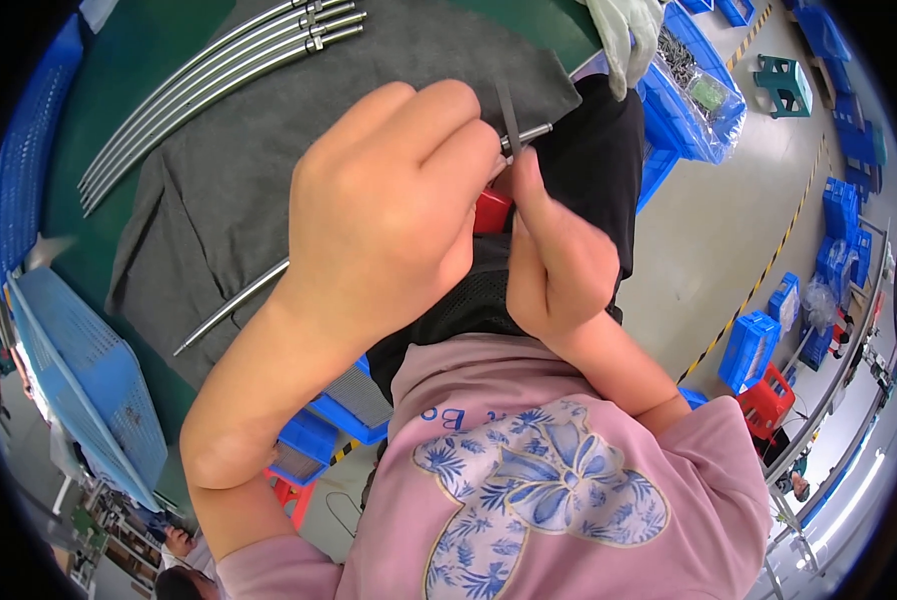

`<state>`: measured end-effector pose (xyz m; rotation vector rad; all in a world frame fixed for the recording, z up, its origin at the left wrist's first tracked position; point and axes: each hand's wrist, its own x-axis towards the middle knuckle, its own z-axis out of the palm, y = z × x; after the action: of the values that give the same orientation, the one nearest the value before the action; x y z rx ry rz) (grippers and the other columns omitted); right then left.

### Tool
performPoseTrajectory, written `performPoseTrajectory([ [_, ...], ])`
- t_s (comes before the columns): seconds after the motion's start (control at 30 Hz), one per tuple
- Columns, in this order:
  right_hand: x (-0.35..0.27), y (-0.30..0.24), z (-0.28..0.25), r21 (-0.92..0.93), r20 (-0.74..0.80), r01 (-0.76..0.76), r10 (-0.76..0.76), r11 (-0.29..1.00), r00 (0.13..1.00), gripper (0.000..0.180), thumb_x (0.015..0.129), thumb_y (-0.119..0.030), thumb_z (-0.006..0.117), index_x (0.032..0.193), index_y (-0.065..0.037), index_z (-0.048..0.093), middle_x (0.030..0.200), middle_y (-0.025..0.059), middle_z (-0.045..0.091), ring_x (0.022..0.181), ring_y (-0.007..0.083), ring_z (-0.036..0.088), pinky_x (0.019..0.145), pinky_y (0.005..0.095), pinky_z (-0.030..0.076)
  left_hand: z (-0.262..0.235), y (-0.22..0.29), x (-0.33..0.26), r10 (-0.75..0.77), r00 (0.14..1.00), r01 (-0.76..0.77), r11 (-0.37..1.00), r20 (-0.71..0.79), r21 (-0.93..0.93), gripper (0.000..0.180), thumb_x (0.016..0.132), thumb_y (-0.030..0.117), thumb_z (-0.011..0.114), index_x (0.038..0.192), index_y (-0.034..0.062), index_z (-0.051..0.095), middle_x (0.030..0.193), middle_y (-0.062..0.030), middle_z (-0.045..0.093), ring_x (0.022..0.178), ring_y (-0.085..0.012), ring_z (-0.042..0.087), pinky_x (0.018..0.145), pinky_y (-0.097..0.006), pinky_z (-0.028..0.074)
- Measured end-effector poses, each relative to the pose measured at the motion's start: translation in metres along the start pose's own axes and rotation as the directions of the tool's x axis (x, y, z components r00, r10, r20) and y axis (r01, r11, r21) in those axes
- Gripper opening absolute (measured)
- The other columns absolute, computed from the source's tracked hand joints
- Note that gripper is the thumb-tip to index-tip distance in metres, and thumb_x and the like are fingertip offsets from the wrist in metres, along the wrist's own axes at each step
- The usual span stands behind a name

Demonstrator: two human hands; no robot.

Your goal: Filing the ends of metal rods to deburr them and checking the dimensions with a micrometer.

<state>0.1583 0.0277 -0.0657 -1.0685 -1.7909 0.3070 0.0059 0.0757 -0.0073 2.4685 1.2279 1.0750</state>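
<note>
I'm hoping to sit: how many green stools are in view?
1: a green stool at upper right, right of the plastic-lined blue bin. Others may be hidden.

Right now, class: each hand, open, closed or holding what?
Left hand: closed, holding a metal rod.
Right hand: closed, seemingly pinching a thin grey strip.

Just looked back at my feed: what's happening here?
The person's left hand is closed around a metal rod. The right hand appears to pinch a thin dark strip crossing the rod near one end. More rods lie side by side on a grey cloth.
</note>
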Motion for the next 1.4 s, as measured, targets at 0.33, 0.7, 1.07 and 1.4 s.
performPoseTrajectory([
  [0.33, 0.011, -0.004, 0.003, 0.002, -0.047, 0.027, -0.027, 1.000, 0.999, 0.049, 0.064, 0.011, 0.054, 0.113, 0.006, 0.058, 0.052, 0.0058, 0.042, 0.039, 0.0179, 0.040, 0.040, 0.0259, 0.035, -0.002, 0.003, 0.000, -0.010, 1.000, 0.010, 1.000, 0.024, 0.022, 0.015, 0.062, -0.003, 0.069, 0.070, 0.0013, 0.056, 0.068, -0.0065, 0.052, 0.057, -0.0232, 0.049, 0.049, -0.031, 0.040],
  [0.7, 0.002, 0.006, 0.001, 0.013, -0.032, 0.072, -0.072, 0.997, 0.997, 0.046, 0.065, 0.012, 0.054, 0.110, 0.007, 0.059, 0.056, 0.0077, 0.048, 0.040, 0.0196, 0.044, 0.042, 0.0274, 0.037, -0.001, 0.003, 0.002, -0.044, 0.999, 0.044, 0.999, 0.030, 0.002, 0.016, 0.061, -0.002, 0.069, 0.070, 0.0015, 0.055, 0.070, -0.0064, 0.052, 0.058, -0.0238, 0.050, 0.051, -0.032, 0.040],
  [1.07, -0.002, 0.003, -0.006, -0.018, 0.017, 0.048, -0.048, 0.999, 0.999, 0.050, 0.065, 0.011, 0.055, 0.114, 0.005, 0.058, 0.053, 0.0049, 0.042, 0.039, 0.0174, 0.039, 0.040, 0.0251, 0.033, -0.001, 0.006, -0.001, -0.062, 0.997, 0.063, 0.998, 0.045, -0.022, 0.016, 0.062, -0.001, 0.068, 0.070, 0.0017, 0.055, 0.069, -0.0068, 0.051, 0.058, -0.0247, 0.049, 0.051, -0.033, 0.040],
  [1.4, 0.005, 0.009, -0.001, -0.015, -0.016, 0.092, -0.092, 0.996, 0.996, 0.049, 0.065, 0.011, 0.054, 0.114, 0.006, 0.058, 0.056, 0.0071, 0.048, 0.040, 0.0183, 0.042, 0.042, 0.0263, 0.037, 0.001, 0.005, 0.000, -0.048, 0.998, 0.049, 0.998, 0.043, -0.029, 0.016, 0.062, -0.001, 0.068, 0.070, 0.0016, 0.055, 0.069, -0.0067, 0.051, 0.058, -0.0243, 0.049, 0.050, -0.033, 0.040],
])
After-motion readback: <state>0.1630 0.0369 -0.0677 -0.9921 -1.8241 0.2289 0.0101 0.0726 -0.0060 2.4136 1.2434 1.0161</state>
